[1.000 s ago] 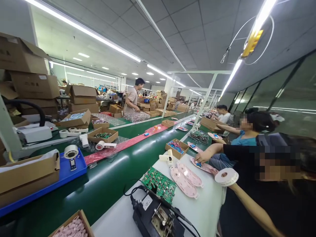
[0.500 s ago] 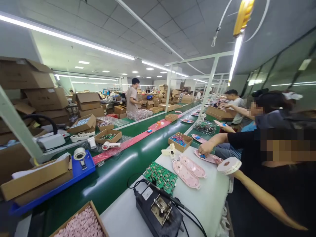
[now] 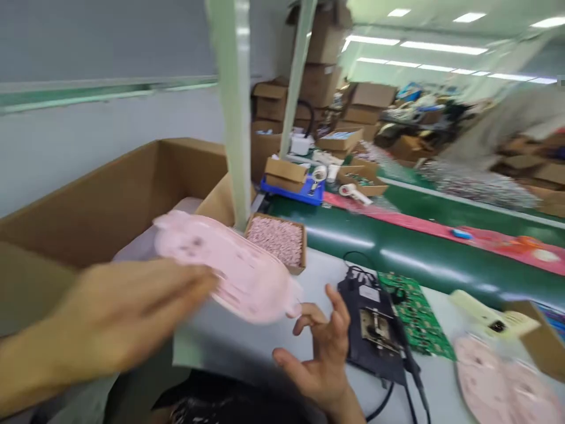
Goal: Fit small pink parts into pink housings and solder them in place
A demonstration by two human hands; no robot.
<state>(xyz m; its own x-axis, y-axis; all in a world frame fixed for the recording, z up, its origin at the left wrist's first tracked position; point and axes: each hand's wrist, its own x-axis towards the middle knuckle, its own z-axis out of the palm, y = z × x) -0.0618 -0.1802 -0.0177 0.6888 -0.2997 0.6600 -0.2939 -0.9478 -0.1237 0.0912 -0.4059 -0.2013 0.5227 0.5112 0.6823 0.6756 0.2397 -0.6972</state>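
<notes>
My left hand (image 3: 132, 312), blurred by motion, grips a long oval pink plastic casing (image 3: 241, 268) by its lower edge. Small ear-like tabs stick out at the casing's ends, and it hangs tilted above the white work surface. Close to its right end is my right hand (image 3: 320, 347), fingers spread and curled upward. One fingertip lies near a tab; whether they touch I cannot tell. Right of that hand stands a black device with a metal mechanism (image 3: 375, 333) and cables. Beyond it lies a green circuit board panel (image 3: 417, 312).
A large cardboard box (image 3: 110, 194) stands at left beside a white post (image 3: 238, 118). Small pink parts fill a box (image 3: 282, 241). More pink casings (image 3: 483, 374) and a cream handheld piece (image 3: 489, 318) lie at right. A green conveyor (image 3: 432, 265) runs behind.
The view has swung left and down, away from the co-workers at right. Both my hands have come into view, the left one holding a pink plastic casing.
</notes>
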